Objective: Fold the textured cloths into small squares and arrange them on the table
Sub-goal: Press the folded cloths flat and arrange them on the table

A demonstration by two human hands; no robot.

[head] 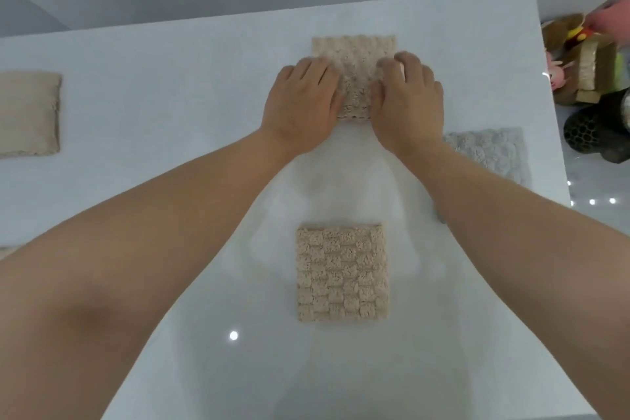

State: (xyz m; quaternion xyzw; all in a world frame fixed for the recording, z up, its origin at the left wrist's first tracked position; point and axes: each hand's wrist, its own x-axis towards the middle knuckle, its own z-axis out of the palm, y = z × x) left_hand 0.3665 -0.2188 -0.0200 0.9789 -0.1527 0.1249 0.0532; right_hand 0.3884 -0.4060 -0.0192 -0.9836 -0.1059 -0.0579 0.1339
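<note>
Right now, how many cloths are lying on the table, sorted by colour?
Beige: 3 (far cloth, near cloth, left cloth)
Grey: 1 (grey cloth)
Total: 4
A pale sliver at the left edge is too small to tell, so it is not counted.

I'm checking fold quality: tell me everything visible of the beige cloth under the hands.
The beige cloth is a nubbly, terry-like piece, apparently folded, lying flat on the white table, far middle. The left hand and right hand rest on its left and right sides; only its middle strip and far edge show.
</note>
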